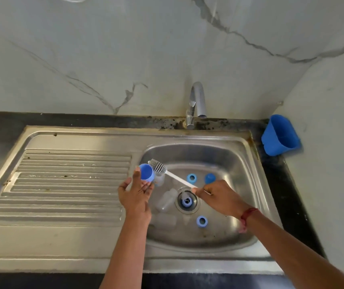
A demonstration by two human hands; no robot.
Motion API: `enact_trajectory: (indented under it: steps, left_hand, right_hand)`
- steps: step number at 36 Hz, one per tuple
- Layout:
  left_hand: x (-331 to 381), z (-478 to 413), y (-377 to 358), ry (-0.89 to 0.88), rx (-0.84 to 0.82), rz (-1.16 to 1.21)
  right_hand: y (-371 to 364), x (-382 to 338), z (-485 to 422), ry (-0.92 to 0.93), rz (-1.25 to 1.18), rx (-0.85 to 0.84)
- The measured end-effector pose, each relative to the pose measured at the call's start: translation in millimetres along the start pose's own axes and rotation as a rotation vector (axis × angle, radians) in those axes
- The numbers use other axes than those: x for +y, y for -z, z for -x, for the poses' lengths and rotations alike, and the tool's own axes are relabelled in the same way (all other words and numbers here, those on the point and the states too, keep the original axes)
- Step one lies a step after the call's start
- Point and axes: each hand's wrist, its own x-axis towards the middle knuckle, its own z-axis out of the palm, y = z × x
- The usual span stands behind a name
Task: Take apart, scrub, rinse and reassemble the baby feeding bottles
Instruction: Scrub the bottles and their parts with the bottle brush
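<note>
- The left hand [135,196] holds one blue cap [146,173] between thumb and fingertips.
- The right hand [216,196] grips one brush [158,167] by its white handle, with the bristle head just beside the held cap.
- In the sink [241,163] between and below both grips lie two clear bottles [167,200], [165,221], two blue rings [191,178], [202,221], a second cap [209,178] and one drain piece [186,201].

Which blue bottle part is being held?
The blue plastic cap held by the left hand; the other blue parts lie loose in the steel sink basin.
</note>
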Motion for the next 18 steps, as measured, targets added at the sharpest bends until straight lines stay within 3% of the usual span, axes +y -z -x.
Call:
enact_trajectory:
  steps: [6, 10, 15, 18]
  left_hand:
    - [-16, 4, -19, 0.009, -0.05, -0.331]
    - [-52, 0, -26, 0.071, -0.103, -0.779]
    - [-110, 15, -42, 0.05, -0.307, -1.254]
    - [-138, 24, -51, 0.072, -0.451, -1.393]
  right_hand:
    - [7, 26, -27, -0.086, 0.116, -0.004]
    - [14, 37, -46, -0.094, 0.112, 0.07]
    - [17, 45, -61, -0.078, 0.084, 0.059]
    - [12, 56, -64, -0.083, 0.052, 0.011]
